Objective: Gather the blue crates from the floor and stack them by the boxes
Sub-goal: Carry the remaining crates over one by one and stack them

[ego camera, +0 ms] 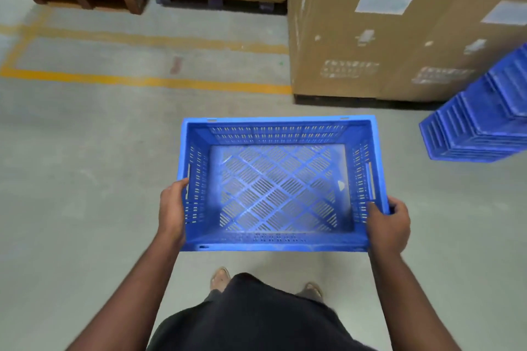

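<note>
person's got one blue crate [281,185] up off the floor [85,151], carried level at about waist height in front of them, open side up, nothing in it. left hand [172,212] grips the left short wall near the slot handle, fingers curled round the outside, thumb at the rim. right hand [389,225] grips the right near corner, thumb hooked inside over the rim, fingers wrapped round the outside wall. so both are clamped on it, not spread.

stack of blue crates [482,120] sits on the floor off to the right, just beside the big cardboard boxes [385,25]. prob where this one goes.

handling: looks like rigid moulded plastic w/ mesh base and slotted walls, so likely light and stiff, won't flex much. smooth plastic could slip a bit; slot handles on the short sides look like the best hold. should nest into the stack if lined up square.
</note>
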Demonstrator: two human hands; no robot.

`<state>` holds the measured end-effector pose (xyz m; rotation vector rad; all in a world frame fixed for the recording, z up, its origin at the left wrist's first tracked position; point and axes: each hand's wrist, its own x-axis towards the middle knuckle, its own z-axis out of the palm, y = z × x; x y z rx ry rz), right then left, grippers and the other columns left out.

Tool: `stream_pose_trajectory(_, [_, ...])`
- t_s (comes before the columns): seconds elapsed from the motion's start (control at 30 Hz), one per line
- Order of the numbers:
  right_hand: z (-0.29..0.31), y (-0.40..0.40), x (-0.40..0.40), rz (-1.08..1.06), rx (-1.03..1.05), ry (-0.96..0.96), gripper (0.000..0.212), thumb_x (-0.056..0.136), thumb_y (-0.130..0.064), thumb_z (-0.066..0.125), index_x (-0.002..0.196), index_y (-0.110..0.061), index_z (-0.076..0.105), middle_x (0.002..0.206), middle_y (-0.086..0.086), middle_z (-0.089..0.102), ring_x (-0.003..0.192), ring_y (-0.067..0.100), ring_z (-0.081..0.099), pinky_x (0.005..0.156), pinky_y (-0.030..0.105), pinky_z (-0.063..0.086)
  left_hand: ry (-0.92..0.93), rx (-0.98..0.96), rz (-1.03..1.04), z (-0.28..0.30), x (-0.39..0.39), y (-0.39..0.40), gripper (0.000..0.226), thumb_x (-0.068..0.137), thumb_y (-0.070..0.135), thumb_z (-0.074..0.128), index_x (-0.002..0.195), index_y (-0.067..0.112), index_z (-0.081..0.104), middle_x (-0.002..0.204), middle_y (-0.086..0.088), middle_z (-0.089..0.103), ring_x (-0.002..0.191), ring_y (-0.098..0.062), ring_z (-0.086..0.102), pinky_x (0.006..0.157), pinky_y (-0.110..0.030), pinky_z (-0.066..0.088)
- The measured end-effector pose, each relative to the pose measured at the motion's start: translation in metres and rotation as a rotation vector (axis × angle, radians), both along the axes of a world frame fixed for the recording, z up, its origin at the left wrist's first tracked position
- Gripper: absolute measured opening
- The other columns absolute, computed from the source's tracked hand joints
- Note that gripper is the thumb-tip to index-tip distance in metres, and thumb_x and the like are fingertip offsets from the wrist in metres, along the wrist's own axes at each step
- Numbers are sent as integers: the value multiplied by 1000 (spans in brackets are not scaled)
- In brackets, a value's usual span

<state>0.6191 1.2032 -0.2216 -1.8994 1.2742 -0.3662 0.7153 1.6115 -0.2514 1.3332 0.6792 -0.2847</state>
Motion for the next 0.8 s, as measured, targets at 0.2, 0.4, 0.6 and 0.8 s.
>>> stream_pose_trajectory(0.2, [5, -144, -97, -210, -65, -69, 25, 83, -21, 69, 107, -26, 64, 100, -6, 69, 90, 24, 64, 80, 32, 44, -38, 22, -154, -39, -13, -160, 63, 68, 63, 79, 107, 14, 72, 115, -15, 71, 108, -36, 67, 101, -65, 49])
stream_pose_trajectory(0.4, [36, -330, -168, -302, -78, -84, 34, 81, -23, 75, 113, -26, 62, 101, -8, 65, 86, 18, 59, 80, 29, 41, -140, 148, -150, -3, -66, -397, 30, 73, 48, 71, 86, 25, 56, 86, 3, 57, 81, -15, 53, 83, -37, 44])
stream_pose_trajectory(0.6, [44, -467, -161, -370, -39, -106, 33, 81, -23, 75, 111, -26, 63, 97, -7, 64, 85, 20, 59, 79, 29, 41, -176, 145, -175, 1, -51, -541, 22, 82, 42, 68, 84, 26, 53, 84, 5, 52, 79, -14, 49, 78, -34, 40])
stream_pose_trajectory(0.8, [20, -597, -104, -424, -22, -102, 24, 81, -22, 73, 102, -27, 63, 91, -5, 65, 82, 23, 60, 76, 29, 40, -149, 201, -162, -27, 14, -687, 20, 92, 34, 62, 82, 24, 49, 76, 5, 45, 67, -12, 42, 73, -35, 35])
